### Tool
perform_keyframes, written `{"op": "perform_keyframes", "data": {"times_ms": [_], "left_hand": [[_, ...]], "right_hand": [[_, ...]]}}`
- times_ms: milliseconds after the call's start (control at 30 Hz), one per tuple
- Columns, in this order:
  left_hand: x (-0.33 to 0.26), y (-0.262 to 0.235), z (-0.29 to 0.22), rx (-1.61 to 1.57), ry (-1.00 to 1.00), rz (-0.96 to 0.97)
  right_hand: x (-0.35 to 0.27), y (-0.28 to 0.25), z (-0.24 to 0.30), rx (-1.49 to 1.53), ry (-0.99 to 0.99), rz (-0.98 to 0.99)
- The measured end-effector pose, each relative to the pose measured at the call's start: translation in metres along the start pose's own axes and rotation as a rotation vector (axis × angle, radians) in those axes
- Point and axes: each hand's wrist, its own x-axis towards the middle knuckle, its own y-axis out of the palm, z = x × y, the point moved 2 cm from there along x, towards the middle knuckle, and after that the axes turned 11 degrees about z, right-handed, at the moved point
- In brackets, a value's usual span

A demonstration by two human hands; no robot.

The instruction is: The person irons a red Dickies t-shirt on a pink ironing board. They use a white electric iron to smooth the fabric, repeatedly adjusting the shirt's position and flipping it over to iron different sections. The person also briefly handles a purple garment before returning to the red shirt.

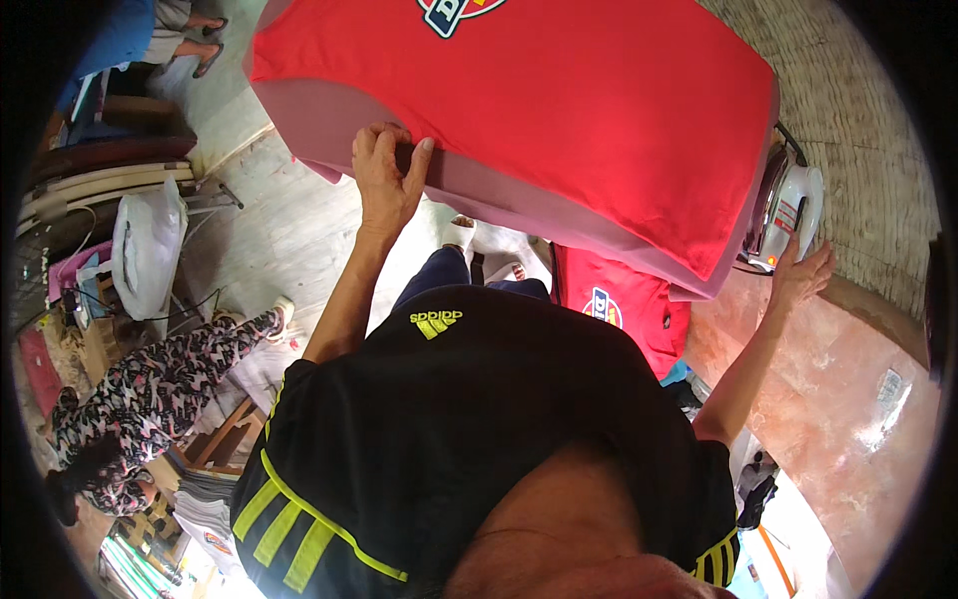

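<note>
A red garment (599, 110) with a printed badge lies spread over the mauve-covered ironing board (329, 115). My left hand (387, 185) is at the board's near edge, its fingers bent and its thumb held apart, with nothing seen in its grasp. At the board's right end a white iron (798, 205) with a small lit lamp sits on a rest. My right hand (801, 278) is beside the iron's near end with fingers spread. Whether a fingertip touches the iron is unclear.
Below the board hangs or lies another red garment (639, 309). To the left, a person in patterned clothes (150, 399) bends near a stack of folded cloth (210, 519). A further person's legs (185, 45) show at the upper left. A marbled wall (818, 359) stands right.
</note>
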Motion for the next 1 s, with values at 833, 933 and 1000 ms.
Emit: {"op": "perform_keyframes", "data": {"times_ms": [833,933,1000], "left_hand": [[0.009,-0.006,0.029,-0.116,-0.035,0.029],[0.012,-0.008,0.031,-0.109,-0.011,0.035],[0.017,-0.009,0.032,-0.123,-0.002,0.079]], "right_hand": [[0.022,-0.101,0.069,1.192,0.315,0.820],[0.007,-0.124,0.145,1.288,0.184,0.954],[-0.003,-0.133,0.197,1.294,0.141,0.985]]}}
